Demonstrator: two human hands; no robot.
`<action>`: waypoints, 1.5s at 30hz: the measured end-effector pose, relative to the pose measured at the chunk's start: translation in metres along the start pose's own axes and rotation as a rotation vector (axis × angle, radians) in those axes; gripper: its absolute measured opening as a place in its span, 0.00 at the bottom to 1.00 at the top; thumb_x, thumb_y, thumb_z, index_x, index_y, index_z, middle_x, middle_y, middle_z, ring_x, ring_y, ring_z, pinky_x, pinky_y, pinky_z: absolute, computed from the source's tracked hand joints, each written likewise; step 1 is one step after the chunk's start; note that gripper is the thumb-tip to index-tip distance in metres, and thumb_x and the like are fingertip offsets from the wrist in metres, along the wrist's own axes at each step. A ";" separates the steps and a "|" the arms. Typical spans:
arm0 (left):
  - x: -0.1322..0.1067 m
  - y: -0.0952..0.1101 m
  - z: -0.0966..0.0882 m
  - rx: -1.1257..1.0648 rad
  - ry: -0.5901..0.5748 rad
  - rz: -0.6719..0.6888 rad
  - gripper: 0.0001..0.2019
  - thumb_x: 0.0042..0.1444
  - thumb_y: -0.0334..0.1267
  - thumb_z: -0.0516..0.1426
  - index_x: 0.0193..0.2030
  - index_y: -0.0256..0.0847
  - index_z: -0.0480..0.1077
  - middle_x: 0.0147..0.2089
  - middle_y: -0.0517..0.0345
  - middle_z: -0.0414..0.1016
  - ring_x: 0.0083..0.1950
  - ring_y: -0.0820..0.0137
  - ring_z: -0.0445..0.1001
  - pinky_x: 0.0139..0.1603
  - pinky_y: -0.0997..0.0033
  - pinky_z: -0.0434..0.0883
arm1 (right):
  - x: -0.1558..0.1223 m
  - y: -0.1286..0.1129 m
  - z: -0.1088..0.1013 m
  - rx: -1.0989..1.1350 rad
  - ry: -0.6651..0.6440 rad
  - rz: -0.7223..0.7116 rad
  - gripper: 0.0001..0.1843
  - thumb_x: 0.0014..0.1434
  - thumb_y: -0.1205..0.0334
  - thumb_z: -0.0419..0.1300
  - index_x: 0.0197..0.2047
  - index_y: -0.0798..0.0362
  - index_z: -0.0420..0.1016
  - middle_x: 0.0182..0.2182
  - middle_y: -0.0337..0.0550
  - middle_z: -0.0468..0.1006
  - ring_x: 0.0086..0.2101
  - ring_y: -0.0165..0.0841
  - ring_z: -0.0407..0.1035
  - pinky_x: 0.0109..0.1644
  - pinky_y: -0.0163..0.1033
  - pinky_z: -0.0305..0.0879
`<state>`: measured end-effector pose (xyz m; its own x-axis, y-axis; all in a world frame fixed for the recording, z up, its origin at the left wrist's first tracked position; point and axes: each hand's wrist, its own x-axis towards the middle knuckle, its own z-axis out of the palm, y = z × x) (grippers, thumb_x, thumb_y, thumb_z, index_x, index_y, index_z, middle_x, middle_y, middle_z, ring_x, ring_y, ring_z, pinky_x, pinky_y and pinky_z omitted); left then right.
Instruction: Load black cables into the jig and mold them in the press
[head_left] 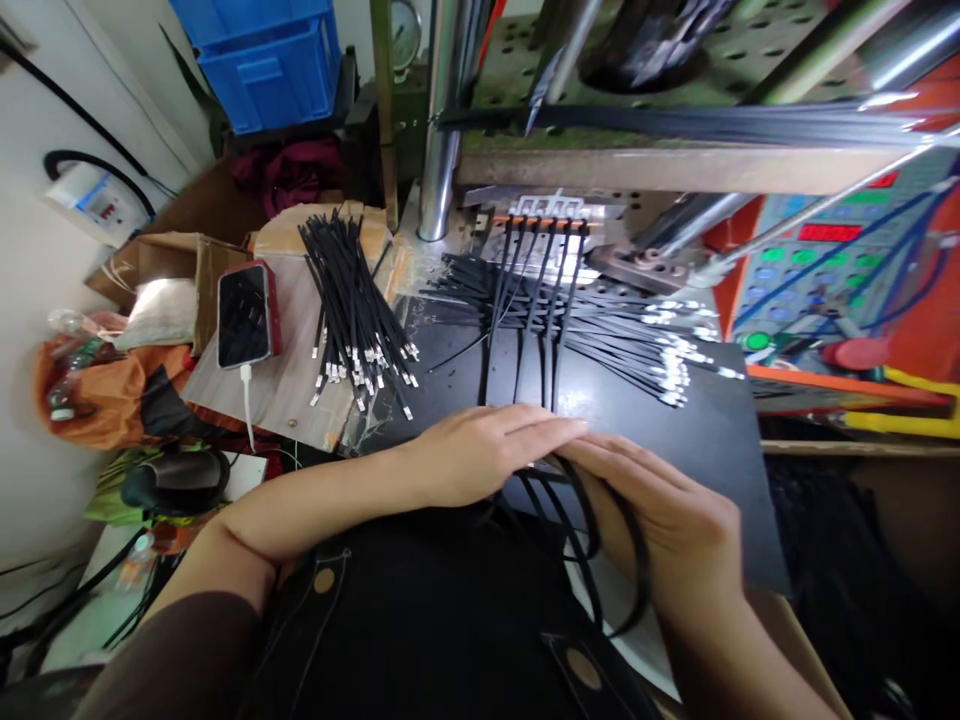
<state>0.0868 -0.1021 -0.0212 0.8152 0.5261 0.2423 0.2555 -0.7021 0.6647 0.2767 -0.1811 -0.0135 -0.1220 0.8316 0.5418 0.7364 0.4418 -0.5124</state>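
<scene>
The left hand lies flat, fingers together, across several glossy black cables that run down from a metal mould at 12 o'clock; whether it grips them, I cannot tell. The right hand curls around their rubbery loops, its fingers just touching the left hand. Both hands rest over a smooth black mat. A loose fan of silver-tipped cables spreads across it at 1 o'clock, while a stiff bundle of cables lies on pale cardboard at 10 o'clock, near a red-cased phone.
</scene>
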 end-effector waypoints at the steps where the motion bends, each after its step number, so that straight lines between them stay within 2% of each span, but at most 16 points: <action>1: -0.005 -0.002 -0.002 0.022 0.029 0.007 0.20 0.69 0.26 0.47 0.62 0.40 0.70 0.62 0.49 0.73 0.62 0.67 0.74 0.64 0.68 0.72 | -0.003 0.001 -0.001 -0.022 0.014 0.039 0.10 0.64 0.71 0.61 0.44 0.47 0.77 0.40 0.41 0.81 0.38 0.31 0.77 0.47 0.34 0.73; 4: -0.031 -0.013 -0.007 -0.014 0.198 -0.011 0.15 0.67 0.26 0.51 0.48 0.41 0.78 0.49 0.53 0.80 0.48 0.72 0.80 0.51 0.75 0.78 | -0.022 0.010 -0.003 -0.005 -0.070 0.144 0.03 0.64 0.63 0.62 0.37 0.48 0.76 0.39 0.43 0.80 0.37 0.34 0.77 0.45 0.37 0.75; 6: -0.047 -0.022 -0.002 -0.066 0.290 -0.041 0.13 0.65 0.27 0.54 0.40 0.41 0.79 0.41 0.57 0.82 0.42 0.73 0.81 0.46 0.75 0.79 | -0.037 0.016 -0.001 0.077 -0.180 0.159 0.10 0.67 0.62 0.56 0.34 0.48 0.75 0.35 0.42 0.80 0.34 0.33 0.77 0.40 0.35 0.75; 8: -0.056 -0.029 0.008 -0.086 0.331 -0.054 0.12 0.63 0.26 0.54 0.36 0.42 0.78 0.38 0.60 0.83 0.41 0.72 0.83 0.51 0.70 0.79 | -0.047 0.020 0.003 0.122 -0.201 0.182 0.11 0.68 0.62 0.54 0.35 0.48 0.75 0.34 0.41 0.80 0.34 0.33 0.77 0.40 0.35 0.76; 10: -0.058 -0.032 0.019 -0.106 0.339 -0.075 0.11 0.61 0.26 0.55 0.35 0.42 0.77 0.37 0.61 0.83 0.44 0.70 0.83 0.58 0.63 0.77 | -0.048 0.022 0.007 0.110 -0.151 0.233 0.06 0.66 0.63 0.58 0.37 0.47 0.76 0.36 0.41 0.81 0.36 0.34 0.78 0.44 0.38 0.76; 11: -0.057 -0.033 0.023 -0.128 0.341 -0.101 0.10 0.60 0.26 0.55 0.35 0.41 0.77 0.36 0.62 0.83 0.44 0.70 0.83 0.59 0.63 0.76 | -0.046 0.024 0.008 0.110 -0.135 0.245 0.04 0.65 0.63 0.60 0.38 0.47 0.76 0.37 0.40 0.81 0.37 0.34 0.78 0.46 0.39 0.76; 13: -0.055 -0.033 0.025 -0.179 0.327 -0.184 0.07 0.58 0.27 0.57 0.36 0.41 0.75 0.34 0.63 0.82 0.41 0.71 0.83 0.54 0.67 0.77 | -0.040 0.028 0.011 0.135 -0.117 0.225 0.04 0.63 0.65 0.62 0.37 0.46 0.76 0.37 0.39 0.81 0.37 0.35 0.78 0.47 0.40 0.75; 17: -0.049 -0.028 0.017 -0.117 0.210 -0.271 0.03 0.56 0.30 0.59 0.36 0.41 0.71 0.34 0.61 0.80 0.34 0.74 0.79 0.42 0.74 0.77 | -0.037 0.035 0.012 0.101 -0.095 0.111 0.06 0.64 0.69 0.60 0.37 0.48 0.75 0.36 0.40 0.81 0.39 0.34 0.77 0.46 0.39 0.75; 19: -0.046 -0.025 0.012 -0.032 0.163 -0.234 0.04 0.55 0.28 0.57 0.35 0.41 0.70 0.31 0.63 0.78 0.33 0.73 0.78 0.47 0.71 0.77 | -0.039 0.036 0.012 0.044 -0.123 0.051 0.06 0.65 0.69 0.59 0.40 0.49 0.75 0.37 0.41 0.81 0.41 0.35 0.77 0.49 0.40 0.74; 23: -0.041 -0.023 0.008 0.068 0.058 -0.169 0.10 0.52 0.25 0.53 0.35 0.43 0.70 0.32 0.67 0.79 0.34 0.75 0.78 0.64 0.64 0.72 | -0.044 0.038 0.011 0.046 -0.189 -0.022 0.08 0.66 0.70 0.57 0.44 0.50 0.75 0.39 0.43 0.81 0.44 0.36 0.75 0.51 0.42 0.73; 25: -0.044 -0.024 0.006 0.095 0.032 -0.153 0.10 0.53 0.25 0.52 0.34 0.43 0.71 0.35 0.67 0.81 0.36 0.75 0.80 0.64 0.64 0.72 | -0.044 0.039 0.012 0.073 -0.180 -0.045 0.09 0.65 0.70 0.58 0.45 0.50 0.75 0.40 0.44 0.81 0.44 0.36 0.75 0.50 0.42 0.73; 30: -0.052 -0.031 0.002 0.079 0.128 -0.111 0.09 0.55 0.26 0.53 0.33 0.43 0.70 0.35 0.67 0.83 0.39 0.75 0.82 0.61 0.66 0.75 | -0.040 0.040 0.016 0.121 -0.175 -0.070 0.10 0.65 0.71 0.56 0.46 0.50 0.76 0.38 0.45 0.80 0.42 0.35 0.75 0.47 0.42 0.74; 34: -0.049 -0.032 0.006 0.059 0.131 -0.065 0.08 0.57 0.27 0.53 0.32 0.43 0.71 0.34 0.67 0.83 0.39 0.76 0.83 0.60 0.68 0.75 | -0.041 0.044 0.018 0.152 -0.168 -0.075 0.11 0.64 0.74 0.58 0.46 0.51 0.75 0.37 0.46 0.79 0.41 0.36 0.75 0.45 0.41 0.74; 38: -0.048 -0.034 0.008 0.112 0.199 0.008 0.09 0.57 0.27 0.54 0.33 0.43 0.72 0.36 0.66 0.84 0.40 0.77 0.83 0.59 0.70 0.76 | -0.048 0.050 0.021 0.160 -0.146 -0.075 0.09 0.65 0.70 0.58 0.46 0.51 0.76 0.38 0.46 0.80 0.42 0.37 0.76 0.45 0.43 0.75; 42: -0.046 -0.034 0.004 0.128 0.169 -0.014 0.09 0.57 0.26 0.54 0.33 0.43 0.71 0.36 0.67 0.83 0.38 0.78 0.83 0.59 0.71 0.76 | -0.053 0.052 0.022 0.179 -0.122 -0.042 0.09 0.63 0.70 0.60 0.45 0.49 0.77 0.37 0.45 0.81 0.41 0.38 0.77 0.44 0.46 0.75; 45: -0.044 -0.031 0.000 0.134 0.164 0.031 0.09 0.57 0.26 0.53 0.34 0.42 0.72 0.37 0.64 0.84 0.41 0.77 0.83 0.60 0.70 0.75 | -0.053 0.053 0.022 0.211 -0.123 -0.032 0.10 0.62 0.70 0.60 0.45 0.49 0.77 0.37 0.46 0.82 0.41 0.39 0.77 0.44 0.45 0.75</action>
<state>0.0431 -0.1030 -0.0524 0.7308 0.5667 0.3805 0.3072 -0.7709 0.5580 0.3073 -0.1946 -0.0835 -0.2322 0.8452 0.4813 0.5772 0.5180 -0.6313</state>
